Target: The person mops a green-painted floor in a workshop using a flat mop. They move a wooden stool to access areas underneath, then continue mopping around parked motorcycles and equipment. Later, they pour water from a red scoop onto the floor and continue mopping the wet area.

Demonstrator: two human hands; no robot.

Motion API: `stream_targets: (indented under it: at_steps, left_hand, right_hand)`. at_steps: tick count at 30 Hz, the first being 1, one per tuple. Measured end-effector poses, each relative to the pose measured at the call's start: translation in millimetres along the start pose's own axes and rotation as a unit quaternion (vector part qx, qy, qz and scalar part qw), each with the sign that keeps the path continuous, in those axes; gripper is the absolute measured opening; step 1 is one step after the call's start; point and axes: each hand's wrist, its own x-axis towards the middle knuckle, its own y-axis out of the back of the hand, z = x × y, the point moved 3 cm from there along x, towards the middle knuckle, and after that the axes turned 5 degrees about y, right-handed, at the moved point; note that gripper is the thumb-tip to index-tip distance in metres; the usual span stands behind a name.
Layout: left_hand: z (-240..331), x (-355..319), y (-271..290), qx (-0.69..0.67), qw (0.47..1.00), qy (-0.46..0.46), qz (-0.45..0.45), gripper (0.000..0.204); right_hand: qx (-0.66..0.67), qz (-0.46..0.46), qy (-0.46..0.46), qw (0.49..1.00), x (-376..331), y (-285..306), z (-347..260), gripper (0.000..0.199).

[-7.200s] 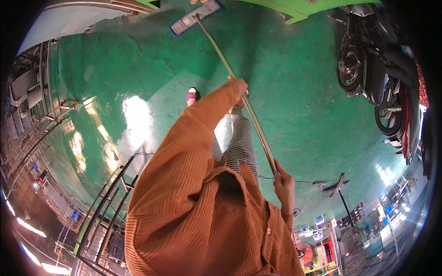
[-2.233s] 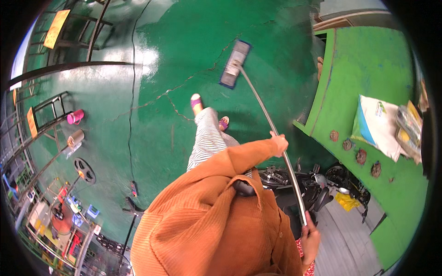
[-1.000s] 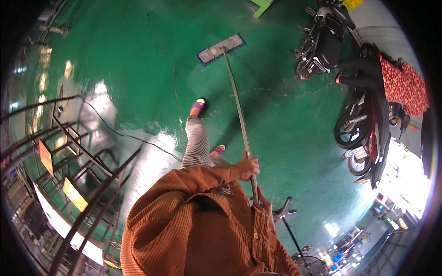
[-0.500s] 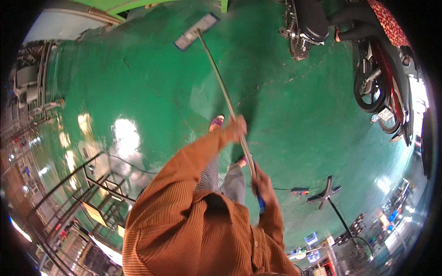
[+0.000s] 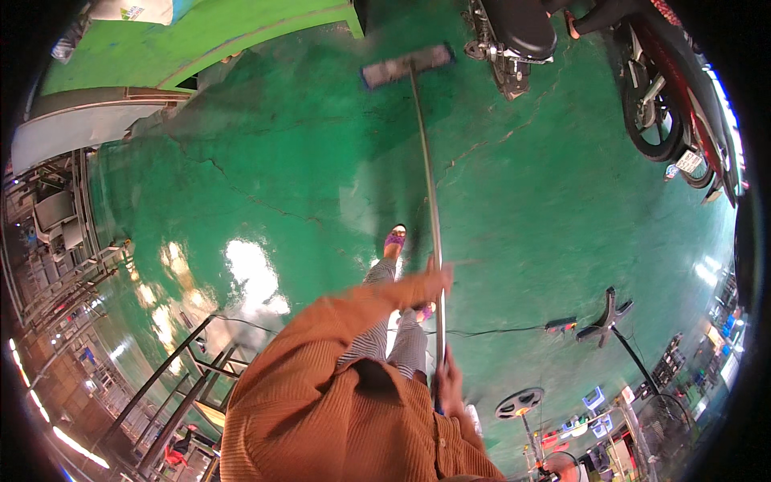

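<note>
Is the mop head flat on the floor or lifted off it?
Flat on the floor, as far as the view shows: the mop head lies along the green floor, pushed ahead on the long handle gripped by left hand and right hand.

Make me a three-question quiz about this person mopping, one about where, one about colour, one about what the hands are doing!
1. Where is the mop head?
A. under the foot
B. far out on the floor, near the parked motorbike
C. on the stand

2. What colour is the floor?
A. green
B. grey
C. red

3. How is the mop handle held?
A. by nobody
B. one hand
C. both hands

Answers: 1 B, it lies beside the bike's wheel. 2 A, shiny green paint. 3 C, left hand high, right hand low.
</note>
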Motion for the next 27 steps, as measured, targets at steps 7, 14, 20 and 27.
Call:
stream_targets:
  at_steps: [7,14,20,27]
  left_hand:
    - [-110,96,140,0.294,0.944,0.07,0.134,0.014]
    - [24,30,-35,0.258,0.96,0.021,-0.108,0.022]
    - [241,-60,-215,0.095,0.974,-0.133,-0.158,0.066]
    - [410,-34,-286,-0.113,0.911,-0.262,-0.298,0.05]
  right_hand:
    - [-0.007,-0.018,0.086,0.996,159,-27,-110,0.05]
    - [0.044,0.0,0.045,0.998,33,39,89,0.052]
    - [0.062,0.091,0.034,0.993,-187,132,258,0.05]
    - [-0.286,0.294,-0.056,0.91,-409,219,237,0.041]
